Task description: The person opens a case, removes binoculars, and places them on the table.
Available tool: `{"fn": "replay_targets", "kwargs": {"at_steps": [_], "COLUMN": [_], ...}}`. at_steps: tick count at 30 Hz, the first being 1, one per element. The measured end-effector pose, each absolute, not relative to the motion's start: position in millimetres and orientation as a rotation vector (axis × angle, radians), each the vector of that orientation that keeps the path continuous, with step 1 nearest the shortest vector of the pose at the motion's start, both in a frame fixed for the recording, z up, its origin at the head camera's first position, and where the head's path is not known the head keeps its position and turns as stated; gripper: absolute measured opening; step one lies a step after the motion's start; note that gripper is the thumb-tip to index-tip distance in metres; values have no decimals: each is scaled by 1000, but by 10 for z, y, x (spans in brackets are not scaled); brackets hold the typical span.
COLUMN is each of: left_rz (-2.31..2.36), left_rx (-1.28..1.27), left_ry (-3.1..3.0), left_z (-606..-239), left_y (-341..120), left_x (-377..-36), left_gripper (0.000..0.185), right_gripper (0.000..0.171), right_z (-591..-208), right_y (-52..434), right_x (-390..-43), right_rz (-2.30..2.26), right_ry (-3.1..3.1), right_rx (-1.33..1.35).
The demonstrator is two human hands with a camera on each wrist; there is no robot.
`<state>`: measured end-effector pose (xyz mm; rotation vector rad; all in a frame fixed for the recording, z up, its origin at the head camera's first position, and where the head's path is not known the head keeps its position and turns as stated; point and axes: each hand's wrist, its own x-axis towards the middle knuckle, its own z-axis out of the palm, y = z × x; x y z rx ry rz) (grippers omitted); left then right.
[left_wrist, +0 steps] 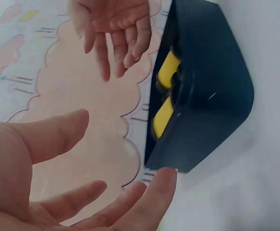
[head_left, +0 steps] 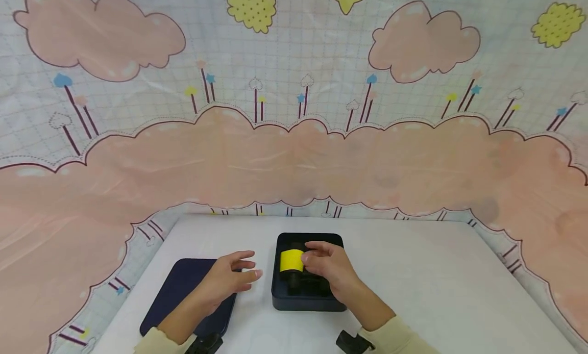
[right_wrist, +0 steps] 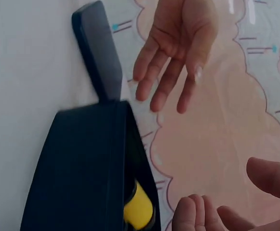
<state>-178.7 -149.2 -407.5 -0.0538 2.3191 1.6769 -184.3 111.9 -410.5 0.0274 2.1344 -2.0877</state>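
Note:
A dark navy box (head_left: 309, 304), open at the top, stands on the table. Inside lie black things with yellow bands; one yellow-banded black cylinder (head_left: 291, 260) shows on the left side, and the left wrist view gives two yellow bands (left_wrist: 169, 70). My right hand (head_left: 334, 270) hovers over the box's right half with loosely bent fingers and nothing in it, hiding part of the contents. To the left of the box, my left hand (head_left: 225, 278) hangs in the air, fingers spread and relaxed, palm turned toward the box. It holds nothing.
A flat dark navy lid (head_left: 184, 287) lies on the white table (head_left: 436, 282) left of the box, partly under my left forearm. A printed cloth (head_left: 294, 160) with clouds hangs behind the table and round its sides. Both wrists carry small black cameras (head_left: 353, 342).

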Motion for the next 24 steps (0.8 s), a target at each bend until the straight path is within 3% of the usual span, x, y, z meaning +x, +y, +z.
{"fn": "replay_targets", "kwargs": {"at_steps": [8,24], "left_rz": [1668,1646], "left_rx": [-77,-82], "left_ry": [2300,2301], "left_z": [-4282,-4396], "left_y": [-1261,-1117], "left_x": [-1833,-1906], "left_gripper": [69,72], "right_gripper": [46,68], "right_z": [-4169,-4366], "right_y": [1338,1331], "right_x": [-1925,-2078], "right_rz": [-1741,-844], "right_ry": [2458,3027], "right_rx": [-84,-493]}}
